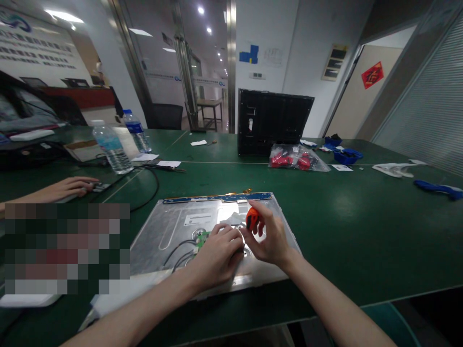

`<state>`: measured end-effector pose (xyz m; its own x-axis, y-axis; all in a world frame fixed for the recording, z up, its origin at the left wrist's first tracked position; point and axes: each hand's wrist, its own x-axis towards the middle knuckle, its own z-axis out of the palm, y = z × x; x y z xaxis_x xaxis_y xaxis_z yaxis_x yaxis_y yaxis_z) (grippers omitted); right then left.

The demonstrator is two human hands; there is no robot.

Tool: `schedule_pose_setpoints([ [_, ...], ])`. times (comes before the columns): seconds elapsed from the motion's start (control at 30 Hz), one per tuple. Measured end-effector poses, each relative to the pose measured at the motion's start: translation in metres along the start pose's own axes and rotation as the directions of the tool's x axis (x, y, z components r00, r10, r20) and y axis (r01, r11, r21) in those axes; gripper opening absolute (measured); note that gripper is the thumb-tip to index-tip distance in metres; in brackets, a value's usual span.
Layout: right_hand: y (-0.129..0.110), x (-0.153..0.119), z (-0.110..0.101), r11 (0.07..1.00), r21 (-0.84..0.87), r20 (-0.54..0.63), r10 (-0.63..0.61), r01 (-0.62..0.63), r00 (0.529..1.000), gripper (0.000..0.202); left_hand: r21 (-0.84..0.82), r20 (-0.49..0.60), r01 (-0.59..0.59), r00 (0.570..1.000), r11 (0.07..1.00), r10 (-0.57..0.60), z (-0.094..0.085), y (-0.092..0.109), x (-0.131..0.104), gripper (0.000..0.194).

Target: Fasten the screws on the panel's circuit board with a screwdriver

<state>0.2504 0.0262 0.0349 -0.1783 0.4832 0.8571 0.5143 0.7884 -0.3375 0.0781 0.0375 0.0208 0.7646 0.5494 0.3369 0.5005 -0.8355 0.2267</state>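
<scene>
A flat silver metal panel (159, 231), like the back of a display screen, lies on the table, with a blue circuit strip (217, 198) along its far edge. Over its middle, my right hand (269, 236) grips an orange and black screwdriver (252, 219) by its handle; the shaft and tip are hidden. My left hand (220, 250) is closed, resting on the panel beside a small green circuit board (201, 240). Its fingertips are hidden, so I cannot see what they hold. Black cables (179, 250) curve out leftward from the green board.
Another person's hand (77, 185) rests at the left, above a blurred-out patch. Two water bottles (112, 147) stand beyond it. Behind the panel are an upright black display back (275, 120) and a plastic bag (300, 158) with red items. Blue pieces (347, 155) lie at the right.
</scene>
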Motion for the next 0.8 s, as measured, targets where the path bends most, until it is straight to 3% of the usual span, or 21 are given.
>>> schedule_pose_setpoints([
  [0.17, -0.0005, 0.0003, -0.0031, 0.999, 0.036, 0.022, 0.002, -0.003, 1.000, 0.063, -0.023, 0.014, 0.000, 1.000, 1.000, 0.001, 0.0005, -0.0017, -0.0001, 0.015],
  [0.5, 0.0002, 0.0016, 0.0009, 0.998, -0.063, -0.020, 0.020, -0.021, 1.000, 0.059, 0.000, 0.029, -0.003, 1.000, 1.000, 0.003, -0.0010, -0.0006, -0.0008, 0.016],
  [0.8, 0.0052, 0.0001, -0.0015, 1.000, 0.018, 0.038, 0.008, -0.009, 0.999, 0.063, -0.011, 0.027, -0.019, 0.999, 1.000, 0.020, 0.0013, -0.0033, -0.0004, 0.016],
])
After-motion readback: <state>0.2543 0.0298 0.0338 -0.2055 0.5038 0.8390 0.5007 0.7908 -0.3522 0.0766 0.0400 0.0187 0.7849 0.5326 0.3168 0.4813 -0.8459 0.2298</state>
